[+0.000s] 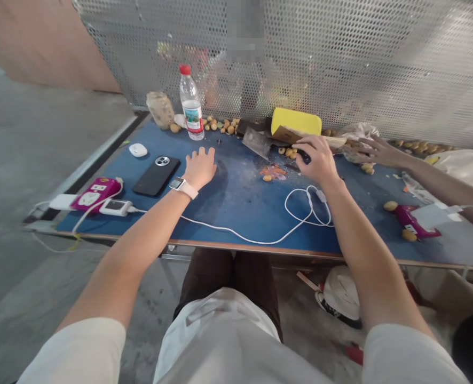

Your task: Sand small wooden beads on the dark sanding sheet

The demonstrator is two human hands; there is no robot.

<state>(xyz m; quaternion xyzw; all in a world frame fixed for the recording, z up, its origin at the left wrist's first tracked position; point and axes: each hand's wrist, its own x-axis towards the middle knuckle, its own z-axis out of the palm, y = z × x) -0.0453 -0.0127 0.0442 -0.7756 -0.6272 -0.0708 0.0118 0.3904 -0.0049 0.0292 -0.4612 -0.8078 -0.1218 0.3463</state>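
I see my left hand lying flat and open on the blue tabletop, just beside a smooth black phone. My right hand curls shut over a small dark thing, but I cannot tell what it is. Small round tan lumps lie touching close by, near a soft yellow sponge. Another person's hand rests well apart, off to the right.

The left hand rests flat at eleven o'clock, fingers spread; the right hand curls downward at one o'clock.
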